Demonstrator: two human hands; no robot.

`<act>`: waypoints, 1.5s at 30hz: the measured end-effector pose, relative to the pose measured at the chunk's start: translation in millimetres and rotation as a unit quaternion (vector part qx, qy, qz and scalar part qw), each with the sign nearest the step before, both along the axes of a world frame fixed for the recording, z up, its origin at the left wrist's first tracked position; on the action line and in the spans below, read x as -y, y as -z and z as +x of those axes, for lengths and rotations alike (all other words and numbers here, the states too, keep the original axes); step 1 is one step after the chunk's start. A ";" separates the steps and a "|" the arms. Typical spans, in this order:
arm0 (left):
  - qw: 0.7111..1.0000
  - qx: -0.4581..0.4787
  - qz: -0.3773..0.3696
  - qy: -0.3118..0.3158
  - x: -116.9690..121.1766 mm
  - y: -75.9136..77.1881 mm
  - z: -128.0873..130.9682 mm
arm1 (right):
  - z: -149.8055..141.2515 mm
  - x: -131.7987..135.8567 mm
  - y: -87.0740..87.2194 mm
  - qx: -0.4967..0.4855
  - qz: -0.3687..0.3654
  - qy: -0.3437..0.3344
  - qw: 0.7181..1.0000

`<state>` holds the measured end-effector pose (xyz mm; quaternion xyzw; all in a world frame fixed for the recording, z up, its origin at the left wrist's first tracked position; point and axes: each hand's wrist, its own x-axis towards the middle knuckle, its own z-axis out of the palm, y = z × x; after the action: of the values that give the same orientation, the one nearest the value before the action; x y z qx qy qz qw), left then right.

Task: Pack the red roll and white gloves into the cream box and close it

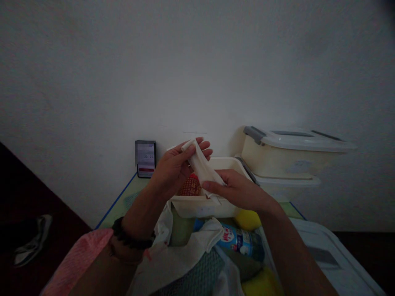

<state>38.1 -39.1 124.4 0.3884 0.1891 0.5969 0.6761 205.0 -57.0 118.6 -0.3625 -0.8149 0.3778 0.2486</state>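
Note:
A folded strip of white cloth [203, 166] is stretched between my two hands. My left hand [177, 162] pinches its upper end under the thumb, with the other fingers extended behind it. At the lower end, my right hand [230, 185] grips it between thumb and fingers. Right below the hands is an open cream plastic bin [193, 207]. Inside it a red patterned item [190, 186] shows, partly covered by my left hand and the cloth. Closer to me, a blue printed package [236, 240] lies beside a loose white fabric piece [182, 261].
A phone [146, 159] leans against the wall at the left. Two lidded boxes [277, 158] are stacked at the right. A pale lid [330, 246] is at lower right, with pink fabric [80, 259] at lower left. Yellow items [248, 220] lie near my right forearm.

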 end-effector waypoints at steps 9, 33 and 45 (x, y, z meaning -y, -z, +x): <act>0.988 -0.156 0.004 -0.004 -21.3 17.8 -26.0 | 13.0 -11.1 7.4 -0.012 -0.021 0.039 0.999; 0.954 -0.297 0.033 -0.036 -32.2 37.3 -17.7 | 18.6 -29.7 23.7 -0.058 -0.141 -0.020 0.988; 0.967 -0.254 0.023 -0.017 -29.6 35.5 -18.7 | 17.7 -25.4 17.4 -0.003 -0.152 -0.006 0.988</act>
<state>19.4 -9.6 88.9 0.5391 0.3473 0.4943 0.5868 222.7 -31.6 101.2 -0.3897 -0.7495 0.5000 0.1908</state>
